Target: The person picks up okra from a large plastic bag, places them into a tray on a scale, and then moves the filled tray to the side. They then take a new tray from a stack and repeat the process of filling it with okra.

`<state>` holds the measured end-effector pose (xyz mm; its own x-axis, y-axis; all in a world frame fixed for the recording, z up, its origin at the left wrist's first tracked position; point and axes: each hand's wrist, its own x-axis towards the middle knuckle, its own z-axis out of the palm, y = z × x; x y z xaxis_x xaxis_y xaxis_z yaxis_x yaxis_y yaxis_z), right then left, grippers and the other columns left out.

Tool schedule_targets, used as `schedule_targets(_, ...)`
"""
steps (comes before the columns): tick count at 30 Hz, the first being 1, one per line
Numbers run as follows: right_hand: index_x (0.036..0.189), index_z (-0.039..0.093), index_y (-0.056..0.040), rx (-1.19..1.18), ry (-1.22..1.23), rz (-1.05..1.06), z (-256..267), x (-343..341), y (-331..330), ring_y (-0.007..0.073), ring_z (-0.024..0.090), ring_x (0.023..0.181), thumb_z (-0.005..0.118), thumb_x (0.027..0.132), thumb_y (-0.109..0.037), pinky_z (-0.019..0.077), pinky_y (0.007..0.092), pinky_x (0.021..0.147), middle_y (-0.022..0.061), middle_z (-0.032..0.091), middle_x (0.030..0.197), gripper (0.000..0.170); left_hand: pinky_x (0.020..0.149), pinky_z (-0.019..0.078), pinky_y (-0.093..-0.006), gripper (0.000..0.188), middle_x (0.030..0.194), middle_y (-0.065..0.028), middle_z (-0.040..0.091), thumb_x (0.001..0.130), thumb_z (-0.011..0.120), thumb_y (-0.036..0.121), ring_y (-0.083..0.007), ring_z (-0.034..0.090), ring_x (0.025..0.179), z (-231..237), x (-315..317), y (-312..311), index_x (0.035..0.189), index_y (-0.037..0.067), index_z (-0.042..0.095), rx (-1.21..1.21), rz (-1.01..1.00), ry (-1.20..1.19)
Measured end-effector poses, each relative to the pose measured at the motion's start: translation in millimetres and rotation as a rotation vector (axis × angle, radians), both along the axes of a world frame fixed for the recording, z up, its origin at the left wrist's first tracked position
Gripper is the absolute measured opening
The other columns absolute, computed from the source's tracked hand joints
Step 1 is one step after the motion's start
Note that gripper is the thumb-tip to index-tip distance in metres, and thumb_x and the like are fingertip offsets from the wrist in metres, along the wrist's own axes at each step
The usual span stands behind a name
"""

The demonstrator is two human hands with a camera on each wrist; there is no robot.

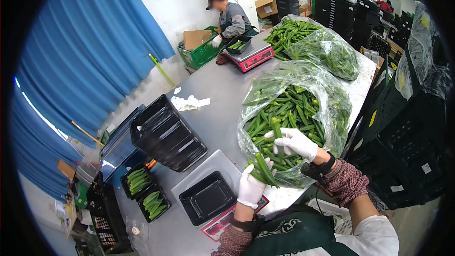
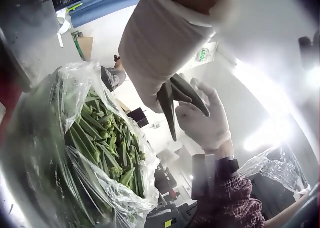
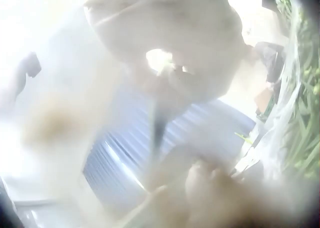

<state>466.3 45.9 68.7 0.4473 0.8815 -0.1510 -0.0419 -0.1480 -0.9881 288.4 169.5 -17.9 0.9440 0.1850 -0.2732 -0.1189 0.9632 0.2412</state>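
White gloves cover both hands. My left hand [image 1: 251,188] grips several okra pods [image 1: 263,169] at the near edge of the open plastic bag. Over the bag's mouth, my right hand [image 1: 296,142] pinches a single okra pod [image 1: 276,132] between thumb and fingers. Loose okra [image 1: 298,109] fills the clear bag [image 1: 245,114]. In the left wrist view, the held pods [image 2: 172,100] stick out below the left glove, with the right hand [image 2: 207,120] close behind. Left of my left hand, a bare black tray [image 1: 208,198] sits on a scale [image 1: 219,225]. The right wrist view is hazy.
Two okra-filled trays [image 1: 154,205] stand left of the scale, beside stacked black trays [image 1: 166,132]. Farther along the metal table [image 1: 213,90] are a red scale [image 1: 251,59] and another okra bag [image 1: 327,52]. A person [image 1: 234,16] works at the far end. Black crates [image 1: 403,132] stand at right.
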Motion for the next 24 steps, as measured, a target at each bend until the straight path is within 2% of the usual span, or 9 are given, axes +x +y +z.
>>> schedule_targets(3,0.123,0.060,-0.0084,-0.184,-0.228,-0.011,6,-23,3,0.0133,0.060,0.059,0.061,0.089,-0.031,0.0482,0.0266,0.058,0.0049,0.067,0.079,0.041,0.109,0.0344,-0.0500,0.042,0.129,-0.0185,0.053,0.098,0.039,0.025,-0.0299,0.050,0.122,-1,0,-2,0.130,0.000,0.046,-0.019,0.018,-0.043)
schedule_targets(4,0.126,0.058,-0.0104,-0.155,-0.639,-0.068,-16,-30,5,0.0141,0.061,0.056,0.063,0.088,-0.041,0.0486,0.0279,0.053,0.0061,0.065,0.068,0.049,0.108,0.0353,-0.0487,0.041,0.126,-0.0175,0.055,0.098,0.040,0.027,-0.0285,0.052,0.120,0,2,-4,0.128,-0.001,0.048,-0.048,0.034,-0.066)
schedule_targets(5,0.126,0.057,-0.0099,-0.153,-0.993,-0.087,-27,-42,5,0.0288,0.068,0.071,0.064,0.086,-0.047,0.0534,0.0355,0.065,0.0122,0.068,0.083,0.055,0.108,0.0353,-0.0487,0.041,0.126,-0.0175,0.055,0.098,0.040,0.027,-0.0285,0.052,0.120,-1,5,-6,0.128,-0.001,0.048,-0.047,0.027,-0.070)
schedule_targets(7,0.124,0.058,-0.0111,-0.115,-0.957,0.074,-31,-68,9,0.0371,0.065,0.080,0.062,0.085,-0.050,0.0530,0.0405,0.071,0.0147,0.066,0.094,0.055,0.102,0.0421,-0.0438,0.040,0.122,-0.0142,0.058,0.098,0.046,0.029,-0.0263,0.055,0.114,-5,7,-12,0.126,0.002,0.050,0.145,0.135,0.178)
schedule_targets(11,0.090,0.069,-0.0112,-0.058,-0.940,0.320,-51,-36,27,0.0357,0.063,0.074,0.056,0.088,-0.047,0.0513,0.0437,0.065,0.0135,0.064,0.085,0.038,0.085,0.0496,-0.0353,0.033,0.105,-0.0068,0.061,0.095,0.054,0.019,-0.0203,0.060,0.097,-20,-3,-6,0.125,0.007,0.052,0.208,0.167,0.353)
schedule_targets(14,0.092,0.069,-0.0117,-0.097,-1.142,0.000,-71,14,65,0.0320,0.063,0.079,0.061,0.083,-0.029,0.0503,0.0432,0.068,0.0125,0.064,0.084,0.021,0.081,0.0496,-0.0324,0.040,0.091,-0.0035,0.056,0.090,0.057,0.005,-0.0164,0.056,0.083,-30,-9,1,0.130,0.006,0.049,0.072,0.199,0.310)
schedule_targets(17,0.094,0.068,-0.0114,-0.404,-1.578,0.201,-122,64,115,0.0268,0.058,0.097,0.056,0.082,-0.014,0.0451,0.0387,0.078,0.0095,0.062,0.099,0.018,0.081,0.0504,-0.0327,0.041,0.092,-0.0052,0.056,0.091,0.055,0.006,-0.0170,0.056,0.084,-35,-11,6,0.132,0.004,0.049,-0.014,0.144,0.158)
schedule_targets(20,0.103,0.066,-0.0142,-0.289,-1.975,0.303,-174,82,152,0.0223,0.054,0.110,0.051,0.086,-0.017,0.0433,0.0365,0.084,0.0046,0.061,0.115,0.023,0.084,0.0515,-0.0340,0.045,0.098,-0.0069,0.058,0.092,0.054,0.008,-0.0192,0.057,0.087,-31,-13,4,0.135,0.001,0.045,0.001,0.126,0.193)
schedule_targets(24,0.107,0.064,-0.0113,-0.230,-2.029,0.168,-243,117,199,0.0242,0.059,0.104,0.049,0.084,-0.018,0.0451,0.0373,0.088,0.0089,0.063,0.110,0.028,0.088,0.0498,-0.0357,0.050,0.105,-0.0088,0.056,0.091,0.054,0.009,-0.0206,0.056,0.093,-48,-15,10,0.139,0.001,0.041,0.051,0.101,0.170)
